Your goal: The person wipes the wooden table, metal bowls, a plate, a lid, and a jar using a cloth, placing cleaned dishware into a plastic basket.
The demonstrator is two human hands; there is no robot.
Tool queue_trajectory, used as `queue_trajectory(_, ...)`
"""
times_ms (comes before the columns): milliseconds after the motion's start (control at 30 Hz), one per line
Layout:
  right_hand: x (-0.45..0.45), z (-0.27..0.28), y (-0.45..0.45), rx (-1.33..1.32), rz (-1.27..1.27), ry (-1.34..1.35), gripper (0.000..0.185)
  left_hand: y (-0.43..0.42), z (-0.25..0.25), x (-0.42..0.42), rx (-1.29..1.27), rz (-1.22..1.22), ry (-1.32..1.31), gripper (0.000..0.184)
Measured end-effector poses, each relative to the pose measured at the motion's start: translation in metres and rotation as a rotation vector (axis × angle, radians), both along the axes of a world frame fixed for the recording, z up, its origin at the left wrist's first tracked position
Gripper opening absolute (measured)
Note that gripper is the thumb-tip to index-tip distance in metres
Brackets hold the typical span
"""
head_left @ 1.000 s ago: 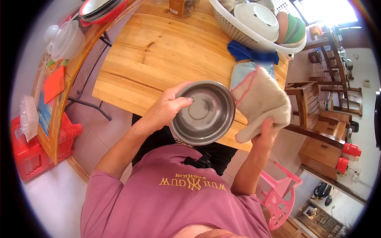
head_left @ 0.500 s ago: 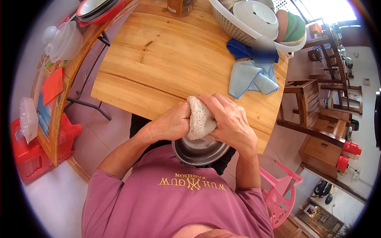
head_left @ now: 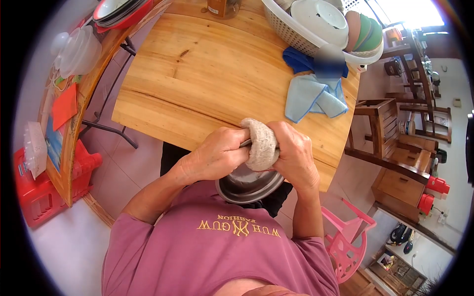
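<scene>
My left hand (head_left: 220, 154) is closed around a thin metal piece (head_left: 245, 143), of which only a short length shows beside the fist. An off-white knitted cloth (head_left: 262, 148) is folded over this piece, and my right hand (head_left: 295, 154) grips the cloth from the right. What lies inside the cloth is hidden. Just below both hands, close to my shirt, is a round stainless steel bowl (head_left: 249, 190); its far side is covered by the hands and cloth.
The wooden table (head_left: 192, 84) lies ahead. On its right are a light blue cloth (head_left: 316, 97), a dark blue cloth (head_left: 297, 60) and a white basket (head_left: 291, 34) of dishes. A pink plastic chair (head_left: 349, 241) stands at right, a side table with dishes (head_left: 123, 15) at left.
The cloth has shifted slightly right and now covers the metal piece between my fists. My right hand has drawn in its fingers, and my left fist has moved a little right.
</scene>
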State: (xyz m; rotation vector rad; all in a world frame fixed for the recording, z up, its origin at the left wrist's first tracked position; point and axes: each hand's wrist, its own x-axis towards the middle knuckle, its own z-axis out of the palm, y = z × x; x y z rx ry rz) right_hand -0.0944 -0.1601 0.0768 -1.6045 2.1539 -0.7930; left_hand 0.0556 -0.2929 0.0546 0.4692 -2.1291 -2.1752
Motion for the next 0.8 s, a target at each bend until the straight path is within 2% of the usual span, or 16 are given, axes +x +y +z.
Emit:
queue_trajectory(200,-0.002,-0.009,0.002,-0.160,-0.144,-0.046,0.056,-0.004,0.028,-0.005,-0.081,0.077,0.057,0.030)
queue_trajectory(267,0.000,-0.016,-0.001,-0.315,-0.276,-0.141,0.047,-0.004,0.031,-0.006,-0.087,0.109,0.065,0.033)
queue_trajectory(333,-0.002,-0.031,0.000,-0.305,-0.324,-0.151,0.044,-0.004,0.033,-0.005,-0.246,0.190,0.143,0.035)
queue_trajectory(400,0.003,-0.043,-0.006,-0.483,-0.485,-0.232,0.039,-0.004,0.033,-0.004,-0.278,0.216,0.180,0.034)
queue_trajectory(433,0.007,-0.043,-0.006,-0.472,-0.521,-0.351,0.036,-0.004,0.035,-0.005,-0.352,0.261,0.218,0.033)
queue_trajectory(467,0.010,-0.043,-0.011,-0.473,-0.522,-0.352,0.036,-0.003,0.036,-0.005,-0.429,0.307,0.256,0.033)
queue_trajectory(533,0.015,-0.044,-0.020,-0.610,-0.514,-0.661,0.036,-0.005,0.035,-0.007,-0.487,0.312,0.301,0.033)
queue_trajectory(567,0.016,-0.050,-0.017,-0.602,-0.479,-0.791,0.041,-0.006,0.033,-0.010,-0.567,0.365,0.408,0.035)
queue_trajectory(600,0.019,-0.057,-0.015,-0.605,-0.482,-0.790,0.041,-0.006,0.031,-0.012,-0.646,0.418,0.517,0.037)
queue_trajectory(633,0.023,-0.064,-0.015,-0.630,-0.532,-1.000,0.041,-0.006,0.029,-0.013,-0.646,0.412,0.521,0.037)
queue_trajectory(733,0.019,-0.069,-0.011,-0.649,-0.578,-1.223,0.043,-0.002,0.024,-0.015,-0.731,0.382,0.581,0.041)
queue_trajectory(800,0.012,-0.062,-0.007,-0.618,-0.528,-1.020,0.043,0.003,0.024,-0.016,-0.674,0.398,0.531,0.047)
